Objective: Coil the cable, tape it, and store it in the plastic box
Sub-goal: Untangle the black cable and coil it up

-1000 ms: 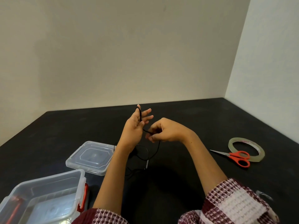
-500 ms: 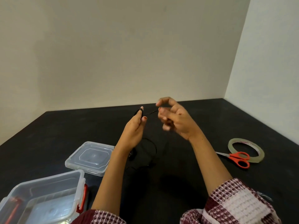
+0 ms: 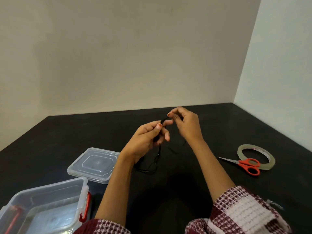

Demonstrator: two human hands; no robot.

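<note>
A thin black cable [image 3: 158, 154] is partly wound around the fingers of my left hand [image 3: 150, 137], held up above the black table. My right hand [image 3: 185, 124] pinches a strand of the cable just beyond my left fingertips. The loose rest of the cable hangs down and lies on the table below my left wrist. The clear plastic box [image 3: 81, 188] with red latches stands open at the lower left. Its clear lid [image 3: 92, 163] lies flat beside it. A roll of clear tape [image 3: 271, 163] rests at the right.
Orange-handled scissors [image 3: 246, 164] lie against the tape roll, blades pointing left. The black table [image 3: 211, 132] meets beige walls at the back and right. A small clear scrap [image 3: 275, 204] lies near my right sleeve.
My right hand swung from low beside my left palm up and over to the left fingertips, carrying the cable strand around them. My left hand tilted and curled its fingers.
</note>
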